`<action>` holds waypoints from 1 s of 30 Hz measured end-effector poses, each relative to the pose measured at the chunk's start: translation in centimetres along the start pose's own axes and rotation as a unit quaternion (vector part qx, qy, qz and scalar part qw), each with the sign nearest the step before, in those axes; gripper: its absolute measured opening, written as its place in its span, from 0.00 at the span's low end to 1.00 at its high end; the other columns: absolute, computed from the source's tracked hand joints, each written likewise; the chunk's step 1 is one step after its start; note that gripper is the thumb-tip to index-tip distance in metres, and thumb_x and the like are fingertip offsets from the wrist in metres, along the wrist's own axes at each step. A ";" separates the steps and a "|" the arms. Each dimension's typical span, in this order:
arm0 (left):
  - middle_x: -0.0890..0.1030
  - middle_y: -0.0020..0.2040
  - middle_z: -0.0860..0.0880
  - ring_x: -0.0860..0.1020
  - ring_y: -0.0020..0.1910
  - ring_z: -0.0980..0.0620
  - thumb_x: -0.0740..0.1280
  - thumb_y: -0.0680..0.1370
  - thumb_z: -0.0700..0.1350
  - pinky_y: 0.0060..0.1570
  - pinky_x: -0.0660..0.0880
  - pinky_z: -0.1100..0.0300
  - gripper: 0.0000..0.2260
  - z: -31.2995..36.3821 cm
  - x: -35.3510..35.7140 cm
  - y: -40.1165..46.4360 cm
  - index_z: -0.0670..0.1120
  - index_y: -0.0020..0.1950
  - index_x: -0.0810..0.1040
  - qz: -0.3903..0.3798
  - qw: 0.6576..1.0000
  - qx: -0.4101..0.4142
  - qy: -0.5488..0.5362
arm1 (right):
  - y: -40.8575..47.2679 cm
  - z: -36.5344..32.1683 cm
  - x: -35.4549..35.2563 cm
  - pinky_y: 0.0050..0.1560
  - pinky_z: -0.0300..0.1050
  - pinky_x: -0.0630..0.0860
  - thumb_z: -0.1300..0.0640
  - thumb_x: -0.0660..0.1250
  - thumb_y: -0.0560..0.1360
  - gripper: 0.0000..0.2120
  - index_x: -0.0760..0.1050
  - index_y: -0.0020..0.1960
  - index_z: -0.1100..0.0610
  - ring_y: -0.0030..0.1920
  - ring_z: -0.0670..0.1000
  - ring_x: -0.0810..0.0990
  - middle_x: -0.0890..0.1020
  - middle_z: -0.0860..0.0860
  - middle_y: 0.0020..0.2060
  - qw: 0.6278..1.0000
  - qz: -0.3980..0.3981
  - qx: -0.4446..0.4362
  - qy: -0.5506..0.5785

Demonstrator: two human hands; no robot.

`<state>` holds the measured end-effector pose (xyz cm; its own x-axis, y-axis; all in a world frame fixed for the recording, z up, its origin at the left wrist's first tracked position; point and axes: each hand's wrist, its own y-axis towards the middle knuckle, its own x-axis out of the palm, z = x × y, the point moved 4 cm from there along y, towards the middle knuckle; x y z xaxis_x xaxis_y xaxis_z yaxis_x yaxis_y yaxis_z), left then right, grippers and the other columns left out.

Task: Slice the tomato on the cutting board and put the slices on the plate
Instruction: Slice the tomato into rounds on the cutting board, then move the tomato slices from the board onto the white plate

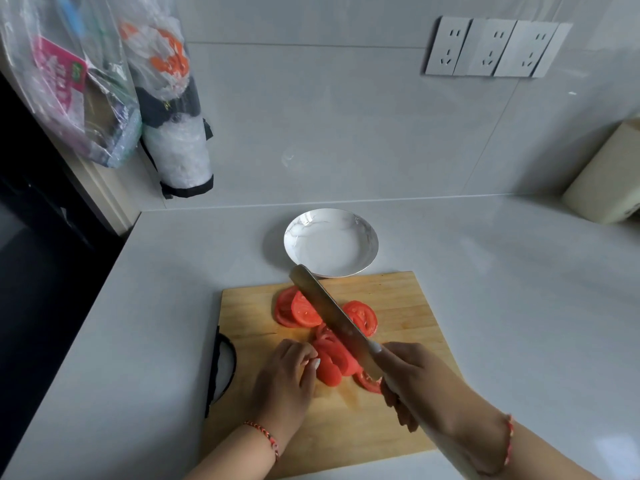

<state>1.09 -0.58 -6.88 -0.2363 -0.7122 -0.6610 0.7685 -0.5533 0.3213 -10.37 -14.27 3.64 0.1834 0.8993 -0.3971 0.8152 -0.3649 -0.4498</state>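
A: Right hand (412,372) first. State of the grip?

B: It is wrapping closed round the pale handle of the knife (332,315), with the index finger reaching up to where the blade begins. The blade is running diagonally away from the person, its tip overlapping the near rim of the plate (370,233) in this view. Whether the edge is touching the board cannot be told.

A: Left hand (287,372)?

B: The fingers are curling down, the tips pressing against the left side of the tomato slices (332,362) at the near end of the blade. It is steadying the cut tomato, not lifting anything.

A: Location of the task item?

B: All tomato is lying on the cutting board (408,299). One fan of slices is sitting left of the blade toward the far edge, another is lying just right of it, and one thin piece is lying under the handle. The plate is standing just beyond the board's far edge, holding no slices.

A: Surroundings?

B: The board is resting on the pale bench (519,271). Plastic bags (104,98) are hanging at the upper left, and wall sockets (491,46) are showing at the upper right.
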 end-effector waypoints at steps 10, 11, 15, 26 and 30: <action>0.74 0.41 0.60 0.72 0.40 0.63 0.61 0.72 0.46 0.38 0.72 0.64 0.05 -1.9 -1.0 0.4 0.57 0.44 0.71 0.043 0.999 -0.023 -0.021 | -0.5 4.2 -3.9 0.38 0.41 0.75 0.43 0.64 0.73 0.09 0.77 0.49 0.45 0.37 0.46 0.80 0.84 0.46 0.35 0.946 0.237 -0.004 -0.222; 0.73 0.42 0.61 0.73 0.40 0.63 0.59 0.72 0.48 0.38 0.72 0.64 0.04 -2.1 -0.9 0.4 0.57 0.44 0.71 0.043 0.999 -0.022 -0.023 | -0.3 4.8 -4.2 0.40 0.43 0.77 0.44 0.64 0.73 0.08 0.76 0.48 0.46 0.40 0.49 0.81 0.85 0.48 0.38 0.939 0.252 0.009 -0.233; 0.72 0.46 0.64 0.73 0.41 0.64 0.59 0.72 0.48 0.39 0.72 0.64 0.06 -2.3 -0.8 0.4 0.58 0.45 0.71 0.036 0.999 -0.020 -0.021 | 0.9 6.8 -4.8 0.36 0.42 0.75 0.44 0.62 0.74 0.08 0.72 0.43 0.47 0.36 0.49 0.79 0.83 0.45 0.35 0.921 0.284 0.034 -0.266; 0.74 0.41 0.60 0.73 0.41 0.65 0.71 0.70 0.32 0.38 0.70 0.70 0.20 -2.7 -1.2 1.1 0.58 0.44 0.71 0.020 0.999 -0.024 -0.009 | 3.9 8.4 -4.0 0.35 0.44 0.69 0.51 0.59 0.76 0.05 0.71 0.47 0.51 0.38 0.54 0.76 0.75 0.47 0.34 0.905 0.294 0.042 -0.306; 0.75 0.41 0.58 0.73 0.42 0.65 0.71 0.70 0.31 0.40 0.69 0.72 0.19 -2.8 -1.4 0.9 0.56 0.43 0.72 0.013 1.000 -0.021 -0.014 | 4.1 8.1 -4.1 0.39 0.44 0.72 0.50 0.58 0.75 0.04 0.70 0.45 0.49 0.45 0.52 0.78 0.79 0.47 0.39 0.902 0.271 0.043 -0.334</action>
<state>3.82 1.12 -7.59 -0.2322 -0.7377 -0.6340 0.7982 -0.5169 0.3092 -12.19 -21.37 -3.06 0.1477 0.2474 -0.9576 0.6543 -0.7505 -0.0930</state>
